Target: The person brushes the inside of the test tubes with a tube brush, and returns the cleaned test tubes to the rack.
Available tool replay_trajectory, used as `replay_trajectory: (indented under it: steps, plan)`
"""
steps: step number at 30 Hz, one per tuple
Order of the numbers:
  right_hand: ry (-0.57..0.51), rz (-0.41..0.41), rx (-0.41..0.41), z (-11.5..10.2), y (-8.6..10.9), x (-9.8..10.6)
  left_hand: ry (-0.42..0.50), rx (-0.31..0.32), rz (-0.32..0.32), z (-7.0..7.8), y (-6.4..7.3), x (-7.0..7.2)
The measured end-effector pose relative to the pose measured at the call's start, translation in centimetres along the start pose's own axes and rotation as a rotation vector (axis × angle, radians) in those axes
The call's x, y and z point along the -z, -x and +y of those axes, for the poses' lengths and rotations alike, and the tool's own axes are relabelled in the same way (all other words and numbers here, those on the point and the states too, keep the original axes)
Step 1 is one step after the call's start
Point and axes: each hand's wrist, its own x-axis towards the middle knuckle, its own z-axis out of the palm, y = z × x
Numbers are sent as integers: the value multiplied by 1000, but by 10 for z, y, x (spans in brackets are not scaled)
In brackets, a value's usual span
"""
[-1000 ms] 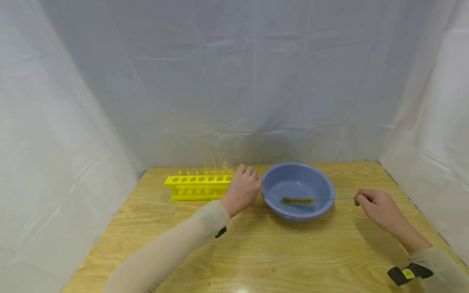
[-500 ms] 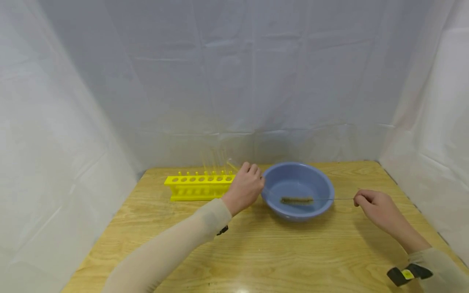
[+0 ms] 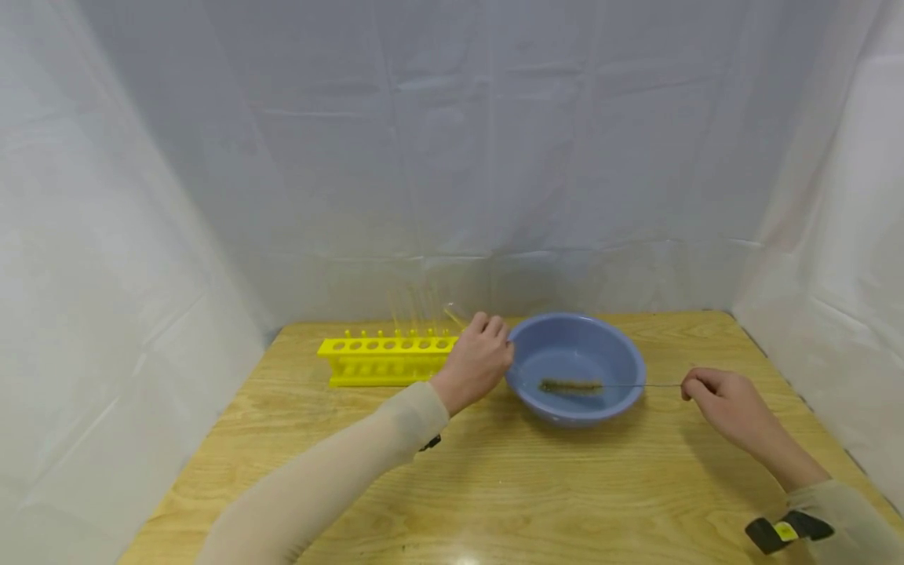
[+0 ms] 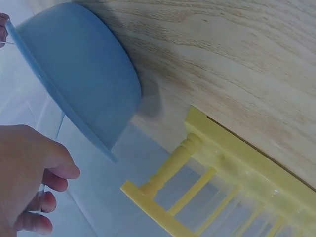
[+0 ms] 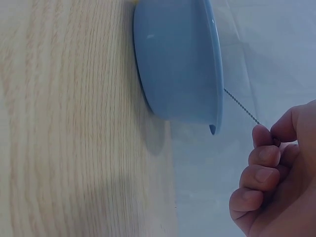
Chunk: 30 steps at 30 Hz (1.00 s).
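In the head view my left hand (image 3: 475,362) grips a clear glass test tube (image 3: 453,312). One end of it sticks out up and left behind the knuckles; the other slopes toward the basin's left rim. Its middle is hidden by the fingers, though a bit of glass shows between them in the left wrist view. With thumb and forefinger, my right hand (image 3: 727,402) pinches the wire handle of a test tube brush (image 3: 570,387). The bristle end lies over the inside of the blue basin (image 3: 632,353), level, and the twisted wire crosses the right rim.
A yellow test tube rack (image 3: 381,345) stands left of the basin, close to my left hand. Several clear tubes (image 3: 413,308) rise from its right half. White sheeting (image 3: 452,157) surrounds the wooden table (image 3: 537,494) at the back and sides.
My left hand has shifted slightly right, and the test tube's upper end has moved right with it. My right hand and the brush have stayed almost still.
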Motion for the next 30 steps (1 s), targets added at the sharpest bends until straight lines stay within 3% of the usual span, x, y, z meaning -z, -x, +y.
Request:
replay_trajectory:
  steps: [8,13,20,25,30]
  plan:
    - [12,-4,3,1,1,0,116,78,-48,2,7,-2]
    - [7,-3,3,0,1,0,294,188,-105,4,10,-3]
    - [14,6,20,3,1,0,591,388,-251,10,14,2]
    - [9,-1,9,4,2,0,851,468,-195,10,18,9]
    - [1,-13,-3,5,3,0,1221,589,-93,2,26,14]
